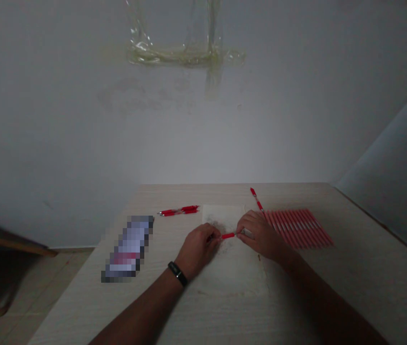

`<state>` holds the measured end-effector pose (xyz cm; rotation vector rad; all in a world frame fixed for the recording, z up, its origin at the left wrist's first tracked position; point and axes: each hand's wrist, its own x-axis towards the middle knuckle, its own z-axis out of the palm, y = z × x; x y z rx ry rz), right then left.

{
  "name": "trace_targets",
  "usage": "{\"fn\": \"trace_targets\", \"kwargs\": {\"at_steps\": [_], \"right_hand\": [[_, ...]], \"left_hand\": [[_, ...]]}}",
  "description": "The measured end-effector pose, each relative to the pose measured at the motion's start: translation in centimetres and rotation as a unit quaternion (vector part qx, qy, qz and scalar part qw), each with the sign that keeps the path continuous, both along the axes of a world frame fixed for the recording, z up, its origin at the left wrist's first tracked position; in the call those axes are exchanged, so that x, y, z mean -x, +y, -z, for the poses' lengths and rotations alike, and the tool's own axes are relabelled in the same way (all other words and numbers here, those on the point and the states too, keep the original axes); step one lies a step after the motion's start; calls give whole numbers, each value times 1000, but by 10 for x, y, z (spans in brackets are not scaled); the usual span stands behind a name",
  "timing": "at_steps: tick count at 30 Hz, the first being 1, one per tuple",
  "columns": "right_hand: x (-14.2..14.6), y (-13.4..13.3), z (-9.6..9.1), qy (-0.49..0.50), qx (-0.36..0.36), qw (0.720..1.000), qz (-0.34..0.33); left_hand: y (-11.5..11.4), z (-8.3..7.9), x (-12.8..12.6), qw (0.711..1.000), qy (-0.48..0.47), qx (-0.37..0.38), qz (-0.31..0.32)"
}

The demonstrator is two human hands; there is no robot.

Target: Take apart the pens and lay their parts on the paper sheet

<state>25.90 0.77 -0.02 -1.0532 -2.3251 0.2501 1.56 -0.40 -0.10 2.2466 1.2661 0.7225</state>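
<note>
My left hand (199, 248) and my right hand (261, 235) meet over a white sheet of paper (235, 268) on the pale wooden table (350, 287). Between their pinched fingers they hold a short red pen part (228, 235), one hand at each end. My right hand also grips a pale, silvery piece (247, 233) that I cannot make out well. A black band sits on my left wrist. A row of several red pens (298, 227) lies just right of my right hand.
Two or three red pens (179, 211) lie at the back left of the paper, and one red pen (256, 199) lies slanted behind my right hand. A blurred-out flat object (128, 249) rests on the table's left side. A grey wall stands behind.
</note>
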Motion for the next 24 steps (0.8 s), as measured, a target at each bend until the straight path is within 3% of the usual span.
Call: {"fn": "trace_targets", "kwargs": {"at_steps": [15, 24], "right_hand": [[-3, 1, 1, -19, 7, 999, -46], [-1, -1, 2, 1, 2, 999, -40]], "left_hand": [[0, 2, 2, 1000, -8, -27, -8], [0, 2, 1, 1000, -7, -19, -5]]}}
